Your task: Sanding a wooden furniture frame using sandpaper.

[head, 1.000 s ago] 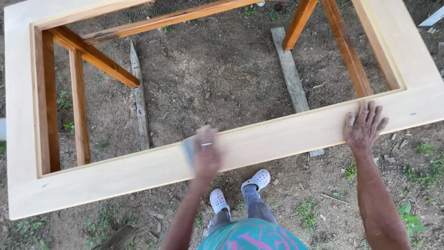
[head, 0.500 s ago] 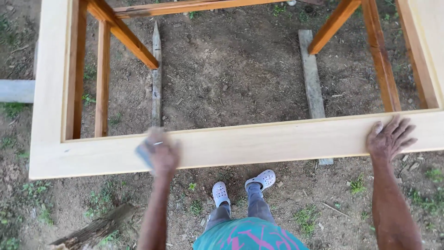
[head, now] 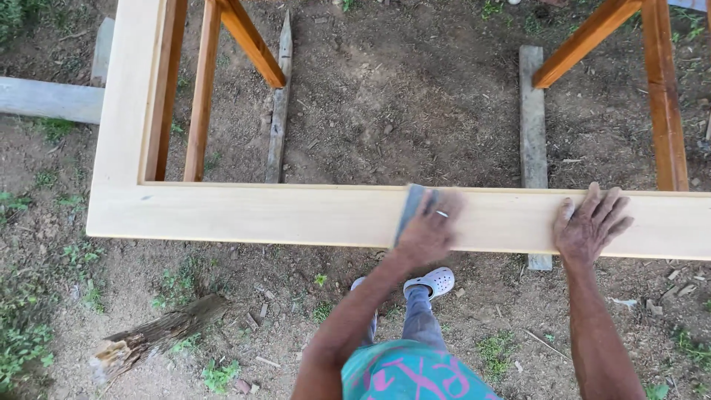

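A large pale wooden frame [head: 244, 215] lies flat across darker wooden trestles [head: 248, 44], its near rail running left to right in front of me. My left hand [head: 428, 230] presses a grey sanding pad [head: 409, 211] onto the near rail, near its middle. A ring shows on one finger. My right hand [head: 590, 222] lies flat on the same rail further right, fingers spread, holding nothing.
Bare dirt with wood chips lies under the frame. Two grey planks [head: 533, 126] rest on the ground beneath it. A split log [head: 155, 337] lies at lower left, a pale beam [head: 48, 100] at far left. My feet in white clogs [head: 433, 281] stand by the rail.
My left hand slid the sanding pad along the rail, out to the left and back to the right. The view has shifted so the frame's left corner sits further in. My right hand stays planted.
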